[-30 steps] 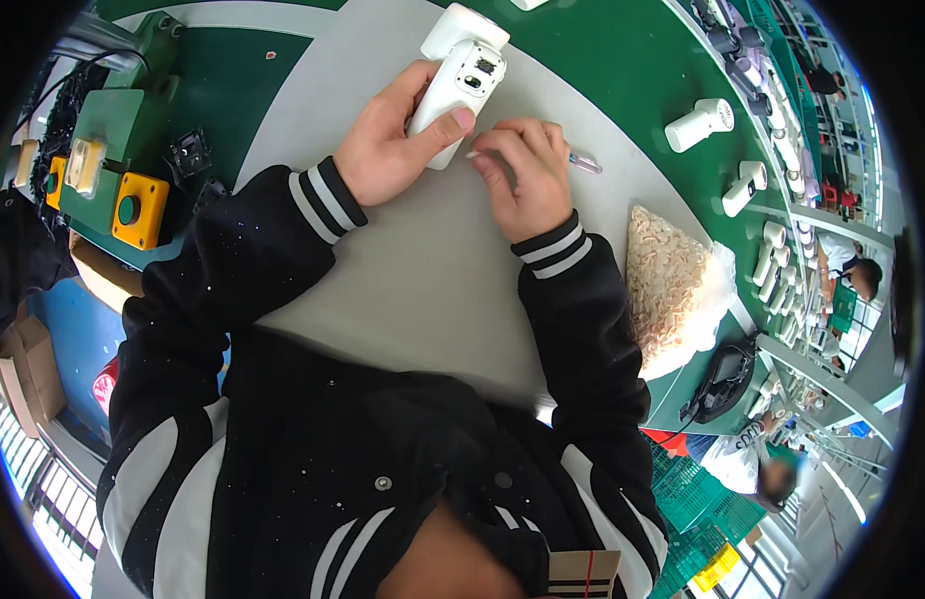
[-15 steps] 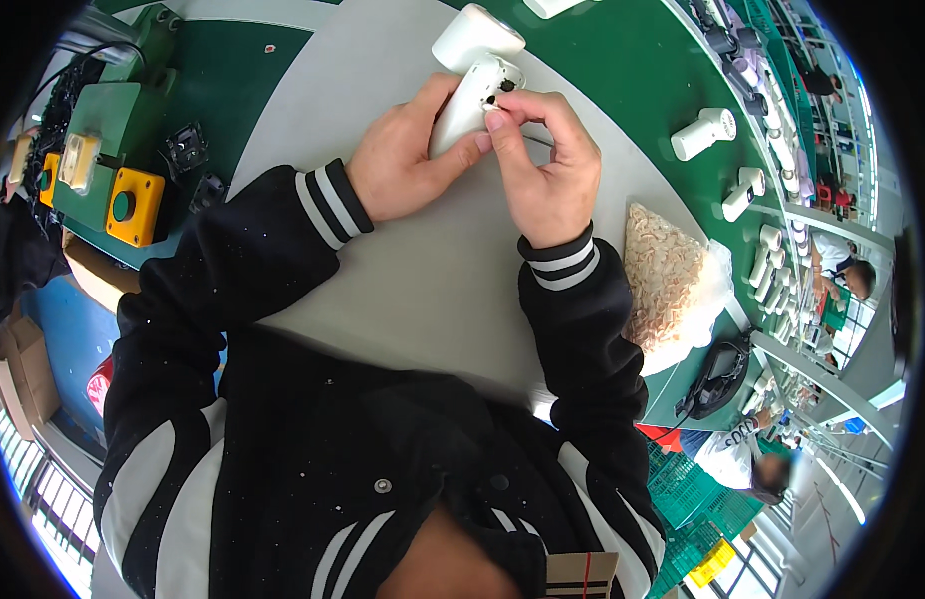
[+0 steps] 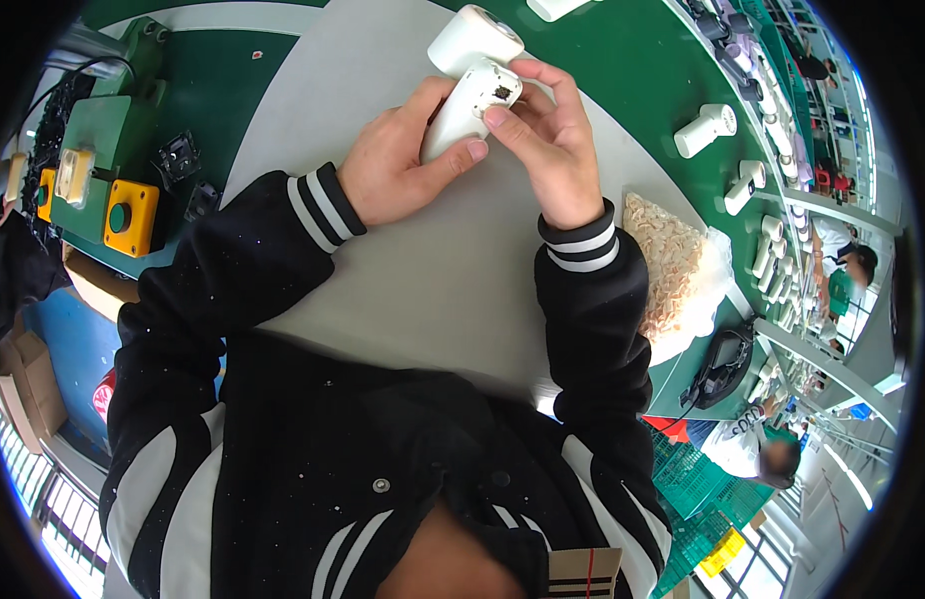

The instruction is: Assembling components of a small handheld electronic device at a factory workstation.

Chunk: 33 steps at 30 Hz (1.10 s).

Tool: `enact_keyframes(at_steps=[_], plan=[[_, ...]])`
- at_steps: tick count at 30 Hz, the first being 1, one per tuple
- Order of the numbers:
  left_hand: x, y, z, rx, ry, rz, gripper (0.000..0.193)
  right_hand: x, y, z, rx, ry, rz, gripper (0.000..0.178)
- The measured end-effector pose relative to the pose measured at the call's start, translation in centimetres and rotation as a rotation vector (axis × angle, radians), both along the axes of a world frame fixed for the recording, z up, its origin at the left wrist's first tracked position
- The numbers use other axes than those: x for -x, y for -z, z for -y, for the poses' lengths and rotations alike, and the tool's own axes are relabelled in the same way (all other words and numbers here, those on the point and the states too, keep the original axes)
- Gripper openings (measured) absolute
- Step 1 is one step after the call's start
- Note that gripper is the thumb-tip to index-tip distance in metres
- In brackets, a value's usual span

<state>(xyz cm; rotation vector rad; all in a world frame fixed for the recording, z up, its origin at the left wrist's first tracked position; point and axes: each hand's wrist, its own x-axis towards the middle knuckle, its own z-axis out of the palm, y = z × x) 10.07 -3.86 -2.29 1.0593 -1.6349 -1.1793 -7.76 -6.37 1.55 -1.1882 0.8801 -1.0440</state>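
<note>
A white hair dryer (image 3: 466, 108) lies tilted between my hands, its round head (image 3: 475, 40) pointing away from me. My left hand (image 3: 396, 160) is closed round the handle, with the thumb along the near side. At the handle's end, which faces right, a dark opening with small parts shows. My right hand (image 3: 552, 140) grips this end, its thumb at the near edge and its index finger at the far edge. The other right fingers are curled and partly hidden, so anything small under them cannot be made out.
To the right lies a clear bag of small pale pieces (image 3: 667, 265). Other white dryers (image 3: 706, 131) stand along the green bench. At left are a green fixture with a yellow button box (image 3: 132, 218) and black parts (image 3: 179, 157). A grey mat (image 3: 413, 299) lies under my arms.
My right index finger has moved from the opening up to the handle's far edge, spreading from the thumb. The opening shows more plainly. The left hand keeps its grip, shifting slightly left.
</note>
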Motion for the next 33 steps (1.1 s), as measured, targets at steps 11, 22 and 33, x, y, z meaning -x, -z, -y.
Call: enact_keyframes(at_steps=[11, 22, 33], plan=[[0.5, 0.3, 0.3, 0.094, 0.022, -0.050, 0.040, -0.4, 0.7, -0.7, 0.159, 0.056, -0.093, 0.041], [0.3, 0.5, 0.2, 0.021, 0.035, 0.051, 0.039, -0.3, 0.9, -1.0, 0.155, 0.081, -0.219, 0.042], [0.2, 0.1, 0.3, 0.052, 0.049, -0.029, 0.039, -0.3, 0.5, -1.4, 0.178, 0.066, -0.205, 0.044]])
